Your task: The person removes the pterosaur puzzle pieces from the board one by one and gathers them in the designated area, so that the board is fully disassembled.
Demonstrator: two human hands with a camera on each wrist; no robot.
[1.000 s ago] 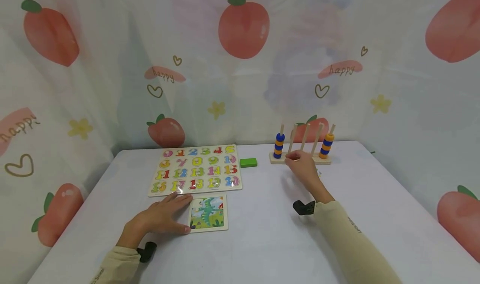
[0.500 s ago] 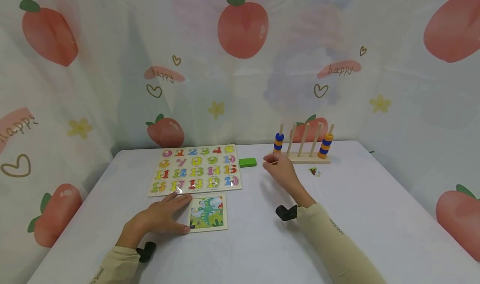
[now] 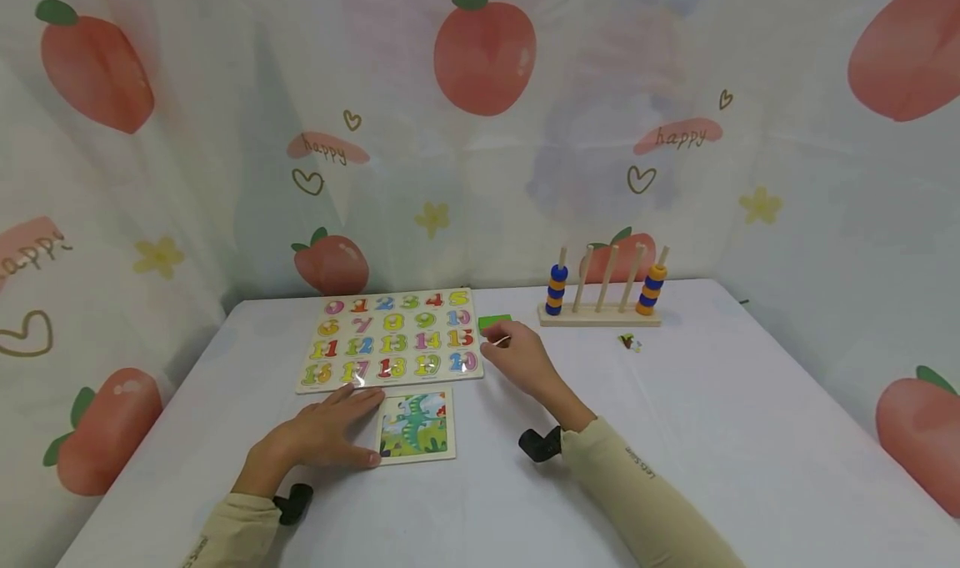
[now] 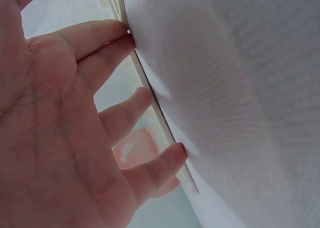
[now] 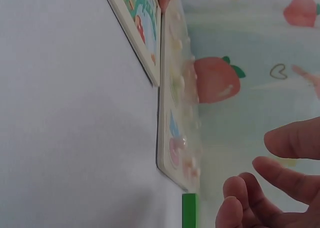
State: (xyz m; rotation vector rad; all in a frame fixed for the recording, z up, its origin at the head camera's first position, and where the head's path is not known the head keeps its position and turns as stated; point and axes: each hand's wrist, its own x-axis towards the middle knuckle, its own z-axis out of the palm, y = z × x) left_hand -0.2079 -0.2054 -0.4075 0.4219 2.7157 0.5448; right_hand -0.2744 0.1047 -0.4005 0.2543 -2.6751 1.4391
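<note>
The left hand [image 3: 322,433], fingers spread, touches the left edge of a square, pale-framed green dinosaur puzzle [image 3: 415,426] on the white table [image 3: 480,514]. Farther right, the right hand [image 3: 527,361], fingers bent, thumb and forefinger apart, hovers near a green rectangular block [image 3: 492,322].

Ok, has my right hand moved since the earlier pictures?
Yes, your right hand has moved left in the head view, away from the peg rack, and now overlaps the green block.

A number board [image 3: 410,332] lies on a table [image 3: 480,510] just behind a picture puzzle [image 3: 415,426], with a block [image 3: 493,321] beside the board's right edge. Farther right, toward the back, stands a peg rack [image 3: 592,319]; before it lies what may be a loose piece [image 3: 628,341].
</note>
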